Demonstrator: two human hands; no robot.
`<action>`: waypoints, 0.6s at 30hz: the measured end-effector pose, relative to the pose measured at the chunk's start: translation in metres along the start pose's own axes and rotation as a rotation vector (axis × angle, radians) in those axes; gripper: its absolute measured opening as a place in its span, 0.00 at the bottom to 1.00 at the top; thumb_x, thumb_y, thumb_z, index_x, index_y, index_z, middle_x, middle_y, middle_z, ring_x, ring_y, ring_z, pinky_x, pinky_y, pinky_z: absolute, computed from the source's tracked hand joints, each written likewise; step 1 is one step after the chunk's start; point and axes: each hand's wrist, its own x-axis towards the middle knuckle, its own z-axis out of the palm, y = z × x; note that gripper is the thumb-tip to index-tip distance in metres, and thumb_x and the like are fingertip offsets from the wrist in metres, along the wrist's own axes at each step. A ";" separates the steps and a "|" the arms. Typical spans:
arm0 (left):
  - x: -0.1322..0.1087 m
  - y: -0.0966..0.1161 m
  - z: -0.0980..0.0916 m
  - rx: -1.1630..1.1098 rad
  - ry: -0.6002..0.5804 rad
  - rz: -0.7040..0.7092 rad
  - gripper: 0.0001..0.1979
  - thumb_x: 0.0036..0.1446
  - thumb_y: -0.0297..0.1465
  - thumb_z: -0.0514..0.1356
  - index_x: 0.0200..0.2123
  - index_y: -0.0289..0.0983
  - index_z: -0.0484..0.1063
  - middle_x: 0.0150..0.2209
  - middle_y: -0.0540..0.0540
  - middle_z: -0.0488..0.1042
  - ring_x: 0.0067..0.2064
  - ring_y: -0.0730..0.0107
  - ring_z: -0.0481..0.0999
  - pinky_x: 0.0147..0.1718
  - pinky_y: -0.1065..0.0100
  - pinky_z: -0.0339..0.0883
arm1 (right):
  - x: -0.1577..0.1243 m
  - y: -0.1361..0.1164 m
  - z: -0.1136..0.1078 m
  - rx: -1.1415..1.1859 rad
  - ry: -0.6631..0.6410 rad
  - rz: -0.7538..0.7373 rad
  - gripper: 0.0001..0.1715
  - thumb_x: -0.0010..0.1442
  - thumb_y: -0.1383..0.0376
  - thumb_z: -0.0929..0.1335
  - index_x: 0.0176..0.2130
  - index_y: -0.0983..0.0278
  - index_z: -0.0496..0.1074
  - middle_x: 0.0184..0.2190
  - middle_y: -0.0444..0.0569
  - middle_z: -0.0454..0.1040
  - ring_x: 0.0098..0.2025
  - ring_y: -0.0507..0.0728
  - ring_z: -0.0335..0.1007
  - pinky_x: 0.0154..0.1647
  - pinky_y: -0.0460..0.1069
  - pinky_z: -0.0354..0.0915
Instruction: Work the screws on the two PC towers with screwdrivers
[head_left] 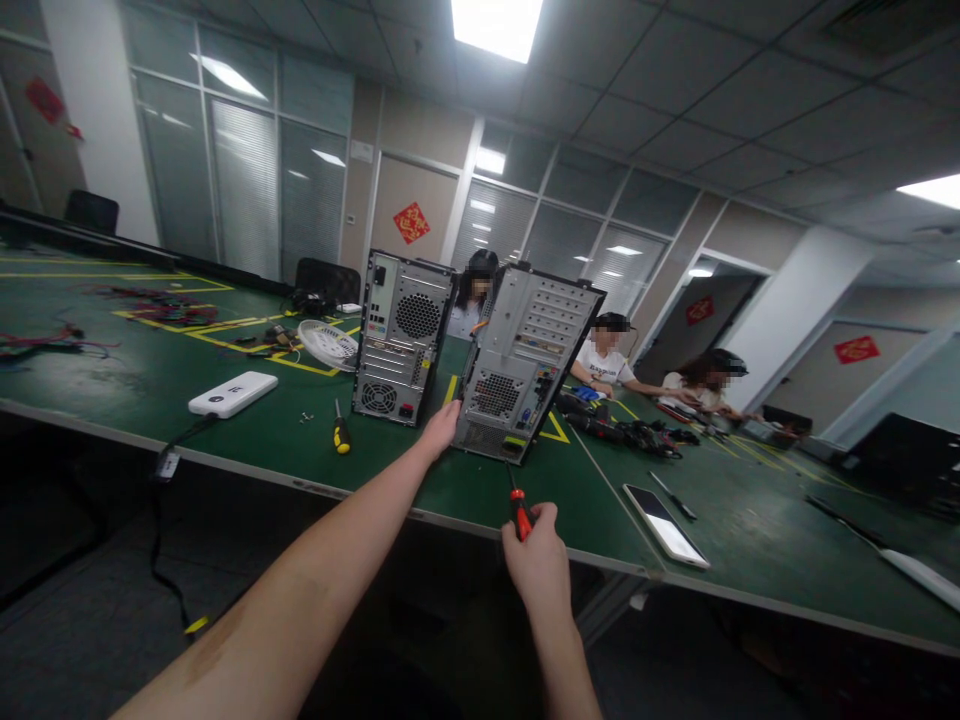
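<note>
A grey and black computer tower (pixel 499 345) stands upright on the green table, its back panel facing me. At its lower left edge, my left hand (pixel 441 430) holds the case, with most of the fingers hidden along the side. A red-handled screwdriver (pixel 520 515) is in the closed fingers of my right hand (pixel 538 555). Its shaft points up at the bottom edge of the tower's back, but I cannot tell if the tip touches. Close by on the left stands a second computer tower (pixel 401 335), also back side out. A yellow and black screwdriver (pixel 341 432) lies in front of it.
Small screws (pixel 305 418) and a white power bank (pixel 234 393) lie left; a white basket (pixel 326 343) sits behind. Bundled black cables (pixel 630 430), a phone (pixel 664 525) and a pen (pixel 673 496) lie right. Several people sit across the table (pixel 285 450).
</note>
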 end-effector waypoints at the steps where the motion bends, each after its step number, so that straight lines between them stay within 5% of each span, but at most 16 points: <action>1: 0.000 0.000 0.000 -0.017 -0.008 -0.021 0.30 0.71 0.51 0.46 0.59 0.41 0.76 0.63 0.42 0.75 0.67 0.52 0.71 0.69 0.54 0.58 | 0.000 0.000 -0.001 -0.013 0.001 -0.017 0.12 0.69 0.63 0.66 0.51 0.61 0.62 0.32 0.47 0.77 0.36 0.61 0.78 0.32 0.48 0.57; 8: -0.001 0.000 -0.001 -0.059 -0.043 -0.052 0.32 0.70 0.54 0.46 0.60 0.41 0.76 0.63 0.41 0.75 0.68 0.52 0.70 0.70 0.52 0.55 | 0.001 0.004 -0.003 -0.177 0.147 -0.211 0.04 0.71 0.66 0.67 0.45 0.63 0.66 0.43 0.52 0.73 0.41 0.58 0.76 0.37 0.47 0.63; 18: -0.003 0.007 -0.001 -0.053 -0.019 -0.046 0.29 0.71 0.50 0.47 0.59 0.39 0.76 0.64 0.40 0.74 0.68 0.53 0.69 0.70 0.53 0.56 | 0.002 0.005 0.001 -0.444 0.127 -0.386 0.08 0.75 0.64 0.63 0.50 0.65 0.67 0.39 0.51 0.75 0.36 0.57 0.81 0.28 0.45 0.62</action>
